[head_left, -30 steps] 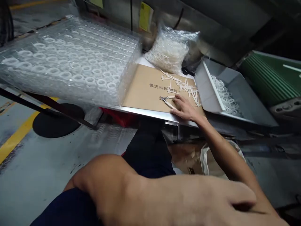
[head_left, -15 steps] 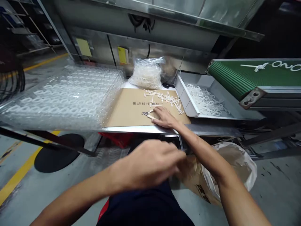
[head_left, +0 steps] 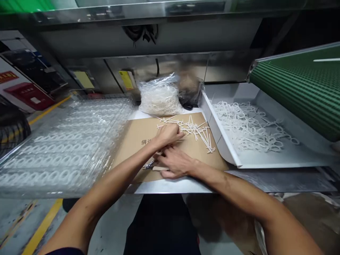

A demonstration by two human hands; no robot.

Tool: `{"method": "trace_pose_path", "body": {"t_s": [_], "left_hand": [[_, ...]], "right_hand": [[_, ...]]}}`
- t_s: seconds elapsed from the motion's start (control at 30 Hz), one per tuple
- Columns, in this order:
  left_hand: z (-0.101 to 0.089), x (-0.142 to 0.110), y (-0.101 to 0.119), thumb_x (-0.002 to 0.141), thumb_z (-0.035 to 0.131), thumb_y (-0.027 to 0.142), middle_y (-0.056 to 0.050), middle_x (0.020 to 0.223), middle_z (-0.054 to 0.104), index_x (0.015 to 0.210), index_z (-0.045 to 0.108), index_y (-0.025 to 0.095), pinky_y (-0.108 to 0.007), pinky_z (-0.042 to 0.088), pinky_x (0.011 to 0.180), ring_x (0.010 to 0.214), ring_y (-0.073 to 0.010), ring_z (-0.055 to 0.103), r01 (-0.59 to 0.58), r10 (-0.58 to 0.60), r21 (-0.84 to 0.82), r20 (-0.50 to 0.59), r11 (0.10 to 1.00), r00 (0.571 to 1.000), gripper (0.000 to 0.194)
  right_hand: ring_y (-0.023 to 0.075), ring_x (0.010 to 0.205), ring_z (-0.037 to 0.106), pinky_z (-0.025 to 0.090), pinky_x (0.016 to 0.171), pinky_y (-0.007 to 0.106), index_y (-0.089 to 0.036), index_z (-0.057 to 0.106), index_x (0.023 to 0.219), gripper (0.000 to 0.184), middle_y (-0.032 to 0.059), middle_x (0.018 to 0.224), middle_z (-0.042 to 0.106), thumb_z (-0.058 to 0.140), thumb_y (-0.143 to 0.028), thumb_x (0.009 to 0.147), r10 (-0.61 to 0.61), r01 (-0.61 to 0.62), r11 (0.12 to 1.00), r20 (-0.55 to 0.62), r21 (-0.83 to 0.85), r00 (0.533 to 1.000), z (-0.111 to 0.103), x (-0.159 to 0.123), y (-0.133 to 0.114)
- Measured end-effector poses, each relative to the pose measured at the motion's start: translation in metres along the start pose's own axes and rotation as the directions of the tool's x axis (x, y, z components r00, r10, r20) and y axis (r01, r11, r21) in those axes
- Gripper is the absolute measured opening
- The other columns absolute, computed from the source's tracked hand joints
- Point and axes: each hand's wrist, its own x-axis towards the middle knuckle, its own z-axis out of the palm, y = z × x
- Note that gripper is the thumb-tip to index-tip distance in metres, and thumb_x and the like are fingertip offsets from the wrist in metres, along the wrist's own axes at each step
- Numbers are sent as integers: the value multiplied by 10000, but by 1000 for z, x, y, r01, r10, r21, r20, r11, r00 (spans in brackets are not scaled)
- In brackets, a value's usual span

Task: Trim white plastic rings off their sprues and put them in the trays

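Observation:
Both my hands rest on a brown cardboard sheet [head_left: 138, 141] with printed characters, lying on a metal bench. My left hand [head_left: 167, 135] is curled, its fingers closed near a scatter of white plastic sprue sticks [head_left: 198, 130]; what it pinches is hidden. My right hand [head_left: 174, 163] lies just below it, fingers bent over a small metal cutter [head_left: 149, 164] whose tip pokes out to the left.
A clear blister tray of white rings [head_left: 63, 148] covers the bench's left. A plastic bag of white rings [head_left: 159, 95] stands behind the cardboard. A white bin [head_left: 225, 148] of loose rings sits to the right under a green conveyor belt [head_left: 300, 88]. A sack [head_left: 305, 212] is below right.
My left hand has risen from my lap and reached forward onto the cardboard beside the sticks. My right hand has stayed by the cutter. The view has tilted up toward the bench.

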Motion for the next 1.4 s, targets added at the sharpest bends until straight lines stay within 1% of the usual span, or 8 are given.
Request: {"method": "trace_pose_path", "body": {"t_s": [0.13,0.27,0.43,0.57,0.67,0.9,1.27,1.4], "left_hand": [[9,11,1,840,577,297,-97,695,696,694,679,182,-308,433,674,700,-243,653,32,-32,2,15,999,999,212],[-8,-1,-17,865,549,317,-58,735,698,773,653,189,-287,398,661,692,-203,617,46,-51,-89,-56,995,997,189],[-27,-45,-62,935,485,388,-43,808,732,884,621,179,-238,440,641,714,-165,659,104,-126,-268,-68,958,990,254],[-16,-87,-100,942,483,446,-51,722,728,849,641,166,-231,436,560,608,-167,663,206,-212,-327,20,922,977,335],[-6,-104,-114,933,505,458,-51,701,717,817,668,172,-248,394,556,616,-183,646,250,-257,-274,8,929,966,348],[-3,-100,-113,942,504,411,-85,891,755,909,715,191,-300,365,699,817,-231,657,260,-271,-100,-120,960,955,306],[4,-101,-128,974,438,463,-119,742,702,684,630,186,-321,279,624,688,-237,598,356,-347,49,-136,933,928,444],[5,-104,-130,971,475,513,-111,843,725,881,688,193,-310,335,646,711,-249,608,382,-366,51,-192,923,911,395]], "right_hand": [[373,1194,511,403,1072,535,-106,574,1371,622,214,1307,594,626,-536,925,10,-10,1000,-4,28,1000,-3,-8,0],[351,1146,526,417,1048,505,-117,579,1346,699,189,1277,605,624,-664,914,29,-30,998,8,54,1000,-5,-9,0],[343,1138,518,437,1011,498,-120,566,1346,622,185,1272,601,645,-577,932,44,-46,998,39,54,998,-12,-9,-4],[340,1178,513,443,1006,490,-127,572,1318,544,184,1294,596,645,-515,943,49,-51,998,67,36,997,-19,-9,-7],[341,1189,515,440,1010,490,-128,571,1324,527,184,1310,595,643,-488,947,59,-61,998,81,23,995,-22,-10,-9],[343,1206,507,418,1038,492,-134,574,1335,513,177,1317,595,626,-478,958,84,-86,996,91,20,992,-21,-8,-11],[335,1193,493,410,1037,494,-126,550,1347,530,183,1330,576,616,-486,963,81,-84,996,105,29,991,-22,-9,-10],[338,1210,481,412,1051,505,-139,531,1364,544,180,1343,566,626,-493,962,84,-89,995,120,35,989,-23,-9,-11]]}}
